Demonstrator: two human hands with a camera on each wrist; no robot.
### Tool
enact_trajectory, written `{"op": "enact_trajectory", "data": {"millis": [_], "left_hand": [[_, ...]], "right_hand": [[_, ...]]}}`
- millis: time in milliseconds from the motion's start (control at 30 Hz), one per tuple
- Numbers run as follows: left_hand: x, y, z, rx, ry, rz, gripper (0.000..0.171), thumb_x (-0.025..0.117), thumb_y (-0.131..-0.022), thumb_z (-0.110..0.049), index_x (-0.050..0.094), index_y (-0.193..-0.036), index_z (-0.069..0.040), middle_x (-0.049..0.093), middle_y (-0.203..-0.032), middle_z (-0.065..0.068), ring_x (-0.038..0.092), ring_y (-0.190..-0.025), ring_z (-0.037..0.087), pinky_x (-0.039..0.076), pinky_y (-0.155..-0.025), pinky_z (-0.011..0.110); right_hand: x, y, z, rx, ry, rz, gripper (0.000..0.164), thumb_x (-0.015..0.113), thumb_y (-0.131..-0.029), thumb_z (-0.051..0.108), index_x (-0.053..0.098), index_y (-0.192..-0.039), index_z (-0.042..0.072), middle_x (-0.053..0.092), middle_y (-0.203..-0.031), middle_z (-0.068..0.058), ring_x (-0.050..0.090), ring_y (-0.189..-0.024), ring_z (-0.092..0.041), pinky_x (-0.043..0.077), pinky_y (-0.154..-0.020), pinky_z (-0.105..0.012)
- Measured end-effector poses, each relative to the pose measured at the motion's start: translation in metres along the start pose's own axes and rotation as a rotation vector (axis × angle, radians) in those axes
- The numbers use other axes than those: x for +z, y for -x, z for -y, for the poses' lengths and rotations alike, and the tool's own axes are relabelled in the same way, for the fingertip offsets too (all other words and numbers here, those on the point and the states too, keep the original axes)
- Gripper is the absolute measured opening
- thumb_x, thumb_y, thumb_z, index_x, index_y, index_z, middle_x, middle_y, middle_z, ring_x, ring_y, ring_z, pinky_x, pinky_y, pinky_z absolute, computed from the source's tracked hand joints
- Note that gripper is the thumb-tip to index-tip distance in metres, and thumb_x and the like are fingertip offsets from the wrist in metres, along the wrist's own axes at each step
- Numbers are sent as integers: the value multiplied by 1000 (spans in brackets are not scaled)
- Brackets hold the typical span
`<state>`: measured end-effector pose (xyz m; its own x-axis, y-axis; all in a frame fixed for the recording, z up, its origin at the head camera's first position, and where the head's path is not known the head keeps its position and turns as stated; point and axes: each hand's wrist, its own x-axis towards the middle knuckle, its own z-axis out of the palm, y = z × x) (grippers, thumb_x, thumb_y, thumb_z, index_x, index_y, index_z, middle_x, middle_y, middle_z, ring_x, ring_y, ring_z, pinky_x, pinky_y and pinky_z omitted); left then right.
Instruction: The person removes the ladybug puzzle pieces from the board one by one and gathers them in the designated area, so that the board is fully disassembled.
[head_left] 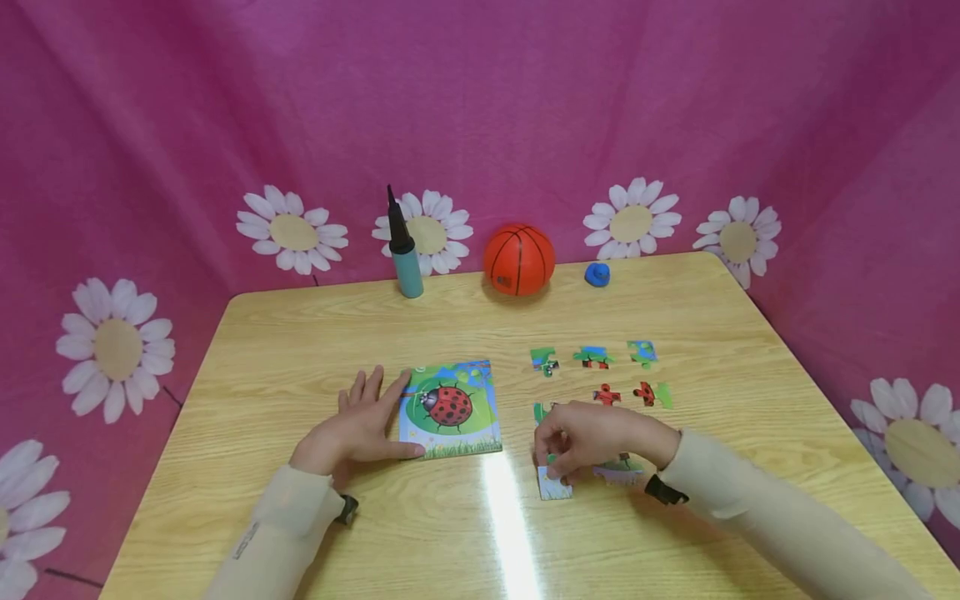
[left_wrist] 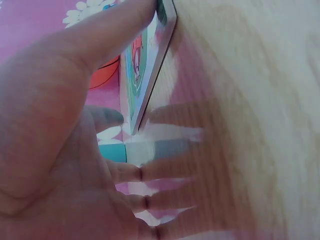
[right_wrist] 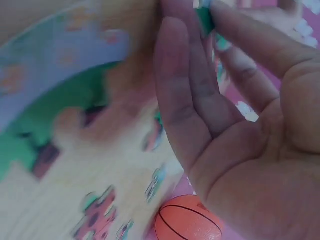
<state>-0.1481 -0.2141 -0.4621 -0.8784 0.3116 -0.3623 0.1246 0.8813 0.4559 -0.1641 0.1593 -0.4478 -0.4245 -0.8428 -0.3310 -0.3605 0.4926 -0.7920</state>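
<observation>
A square ladybug puzzle board [head_left: 483, 421] lies flat on the wooden table. Spread around its left side is my left hand [head_left: 360, 429], with the thumb at the lower left corner and the index fingertip at the upper left one. To the right of the board, my right hand [head_left: 592, 433] pinches a pale corner puzzle piece [head_left: 555, 485] with grass along its bottom, between thumb and fingers. In the right wrist view, a green bit of this piece [right_wrist: 204, 20] shows at the fingertips. Another puzzle piece [head_left: 618, 473] lies partly hidden beneath the right hand.
Beyond my right hand several loose pieces lie in rows, among them a red piece [head_left: 606, 395] and a blue-green one [head_left: 642, 352]. At the back stand a teal hand pump [head_left: 408, 271], an orange ball [head_left: 519, 260] and a blue toy duck [head_left: 597, 275], before a pink curtain [head_left: 480, 100].
</observation>
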Motion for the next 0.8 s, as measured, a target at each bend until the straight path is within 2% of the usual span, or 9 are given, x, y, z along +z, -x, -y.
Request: {"op": "enact_trajectory", "data": {"millis": [100,233,333,400,467,567,600,700,800], "left_hand": [[0,1,2,13,32,-7,123,82,-80,-67,10,-171,-23,-5,-174,30,-12,-159,58,-5,-121,81],[0,0,5,25,71,-13,123,81,-79,-69,12,-171,-25,-5,-175,28,-15,-159,56,-7,-121,80],[1,-1,8,24,83,-9,121,79,-80,-70,11,-171,-26,-6,-176,25,-17,-160,53,-8,-123,77],[0,-1,8,27,97,-7,120,78,-81,-69,11,-171,-25,-5,-176,25,-17,-160,53,-9,-123,77],[1,-1,9,29,104,-6,118,77,-83,-69,11,-171,-25,-6,-176,25,-18,-160,52,-9,-123,76],[2,0,11,35,121,-22,112,74,-87,-67,14,-171,-22,-5,-176,25,-17,-160,52,-9,-123,77],[2,0,12,39,122,-30,110,72,-89,-66,14,-170,-21,-4,-176,25,-17,-160,52,-9,-123,77],[3,1,15,52,97,-91,102,67,-94,-64,19,-170,-17,6,-175,26,-5,-161,53,-1,-126,75],[1,6,20,66,33,-210,86,64,-100,-57,31,-166,-12,29,-169,24,22,-159,49,20,-127,69]], "right_hand": [[6,5,-1,22,104,-69,5,80,-94,13,76,-96,16,69,-71,-2,67,-60,-13,53,-64,-21],[8,6,-3,-8,240,-138,5,82,-92,19,78,-95,20,64,-70,9,49,-61,3,43,-62,-18],[11,6,-5,-25,273,-173,6,83,-91,18,80,-95,20,63,-70,12,46,-62,5,45,-63,-20],[14,6,-7,-43,306,-205,7,85,-89,18,80,-93,21,65,-72,13,47,-64,5,57,-78,-26],[17,7,-8,-57,354,-240,10,86,-88,19,79,-92,24,66,-76,16,47,-68,4,58,-87,-33],[20,9,-11,-83,394,-290,12,87,-87,22,76,-90,27,67,-83,18,47,-72,2,57,-89,-30],[21,10,-12,-89,380,-303,12,87,-88,24,75,-89,27,66,-82,18,47,-73,1,53,-79,-25],[18,18,-18,-136,304,-335,6,80,-95,24,75,-92,26,64,-82,15,48,-70,2,45,-65,-18],[8,33,-22,-165,242,-362,9,69,-103,22,75,-98,21,60,-77,12,47,-64,3,44,-61,-17]]}}
